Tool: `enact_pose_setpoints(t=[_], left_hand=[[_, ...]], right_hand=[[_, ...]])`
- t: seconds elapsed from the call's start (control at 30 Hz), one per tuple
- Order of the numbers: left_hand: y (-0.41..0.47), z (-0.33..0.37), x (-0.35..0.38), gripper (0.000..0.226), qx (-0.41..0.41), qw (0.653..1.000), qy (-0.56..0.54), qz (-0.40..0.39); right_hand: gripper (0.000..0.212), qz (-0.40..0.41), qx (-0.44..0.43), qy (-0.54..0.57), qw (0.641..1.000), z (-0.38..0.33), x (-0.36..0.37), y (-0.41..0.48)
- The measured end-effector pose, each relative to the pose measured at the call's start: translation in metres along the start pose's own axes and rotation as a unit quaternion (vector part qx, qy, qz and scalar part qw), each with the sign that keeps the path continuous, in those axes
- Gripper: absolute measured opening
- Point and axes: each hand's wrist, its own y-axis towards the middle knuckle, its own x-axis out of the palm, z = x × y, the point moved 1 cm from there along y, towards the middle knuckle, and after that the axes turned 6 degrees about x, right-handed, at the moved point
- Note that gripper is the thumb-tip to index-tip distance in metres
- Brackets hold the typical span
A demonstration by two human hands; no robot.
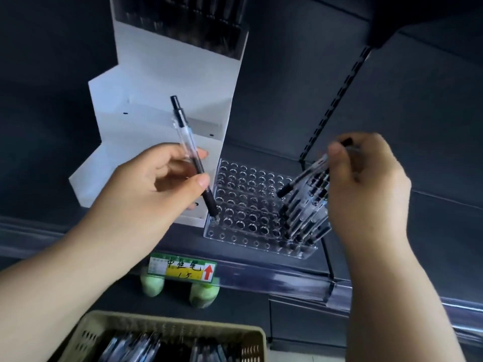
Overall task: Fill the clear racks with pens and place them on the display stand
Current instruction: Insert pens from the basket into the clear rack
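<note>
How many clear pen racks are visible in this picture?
2. One clear rack lies on the dark shelf right of the white display stand, partly filled. A second rack, full of pens, sits on the stand's top step, cut off by the frame edge.

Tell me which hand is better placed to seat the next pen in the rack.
Left. The left hand pinches a single pen, tip at the near-left corner hole of the clear rack. The right hand grips a slanted bundle of pens at its right side and likely must separate one first.
</note>
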Motion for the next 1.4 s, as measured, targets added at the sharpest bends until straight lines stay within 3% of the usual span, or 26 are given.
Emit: enact_pose_setpoints(t=[0.57, 1.0, 1.4], left_hand=[[-0.011, -0.008, 0.005, 0.026, -0.013, 0.999, 0.021, 0.02], [-0.007, -0.013, 0.002, 0.026, -0.015, 0.999, -0.025, 0.022], [-0.004, -0.014, 0.002, 0.027, -0.023, 0.999, -0.04, 0.023]], right_hand=[[0.011, 0.001, -0.034, -0.061, 0.998, 0.01, 0.022, 0.011], [0.026, -0.011, -0.03, -0.098, 0.995, 0.007, 0.033, 0.007], [0.007, 0.06, -0.074, -0.178, 0.979, 0.011, 0.032, 0.002]])
